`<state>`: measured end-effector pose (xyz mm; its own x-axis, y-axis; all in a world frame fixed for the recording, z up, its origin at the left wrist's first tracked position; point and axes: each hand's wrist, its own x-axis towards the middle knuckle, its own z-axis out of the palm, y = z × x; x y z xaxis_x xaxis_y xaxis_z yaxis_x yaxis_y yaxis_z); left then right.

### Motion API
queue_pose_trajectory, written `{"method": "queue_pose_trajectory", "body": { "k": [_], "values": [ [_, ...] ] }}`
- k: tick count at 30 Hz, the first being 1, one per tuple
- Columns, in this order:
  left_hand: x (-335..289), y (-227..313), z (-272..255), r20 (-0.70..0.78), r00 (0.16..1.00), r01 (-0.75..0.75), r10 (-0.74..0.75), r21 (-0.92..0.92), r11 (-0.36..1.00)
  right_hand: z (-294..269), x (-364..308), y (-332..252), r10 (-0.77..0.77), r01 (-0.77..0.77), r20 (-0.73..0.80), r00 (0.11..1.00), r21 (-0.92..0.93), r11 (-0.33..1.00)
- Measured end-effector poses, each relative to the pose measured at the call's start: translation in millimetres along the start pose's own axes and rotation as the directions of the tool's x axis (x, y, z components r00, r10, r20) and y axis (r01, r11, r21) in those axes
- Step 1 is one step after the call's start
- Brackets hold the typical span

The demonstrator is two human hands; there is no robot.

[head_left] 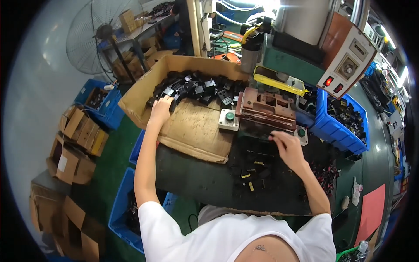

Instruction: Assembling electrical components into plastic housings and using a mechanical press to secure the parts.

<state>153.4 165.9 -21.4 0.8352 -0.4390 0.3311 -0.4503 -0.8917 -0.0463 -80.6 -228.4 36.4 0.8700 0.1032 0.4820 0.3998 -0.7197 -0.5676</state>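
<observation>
A large cardboard box (131, 102) holds a heap of black plastic parts (198, 89), some with shiny metal faces. My left hand (161, 110) is at the heap's near left edge, fingers curled round a black part. My right hand (289, 148) is in front of the machine's brown fixture block (267, 105), near its lower edge. The fingertips there are pinched together; anything between them is too dark to make out. Square button boxes flank the fixture, one with a green button (230, 116) at its left, another green button (301, 132) beside my right hand.
Black and yellow bits (251, 187) lie on the dark worktable (187, 174). A control box (348, 61) with a dial and a red-lit switch hangs at the upper right. Blue bins (322, 120) of black parts stand at both sides. A fan (104, 31) stands at the far left.
</observation>
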Motion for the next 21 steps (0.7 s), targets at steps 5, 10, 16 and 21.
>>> {"method": "queue_pose_trajectory", "body": {
  "k": [5,10,16,21],
  "values": [
    [-9.8,19.0,-21.0,-0.215,0.971,0.051,-0.101,-0.228,0.972,-25.9,55.3,9.5,-0.295,0.232,-0.171,0.94,-0.313,0.921],
    [-11.5,50.7,-45.1,-0.298,0.948,-0.058,-0.112,-0.508,0.859,-20.2,93.1,53.0,-0.158,0.158,0.03,0.987,-0.346,0.925],
    [-8.2,79.7,-54.0,-0.239,0.969,-0.129,-0.067,-0.713,0.689,-15.3,101.6,63.7,-0.152,0.151,0.017,0.988,-0.277,0.949],
    [12.6,131.3,-59.4,0.032,0.999,0.03,0.018,-0.992,0.123,-22.1,81.4,62.9,-0.138,0.118,-0.031,0.99,-0.354,0.928]
  ]
}}
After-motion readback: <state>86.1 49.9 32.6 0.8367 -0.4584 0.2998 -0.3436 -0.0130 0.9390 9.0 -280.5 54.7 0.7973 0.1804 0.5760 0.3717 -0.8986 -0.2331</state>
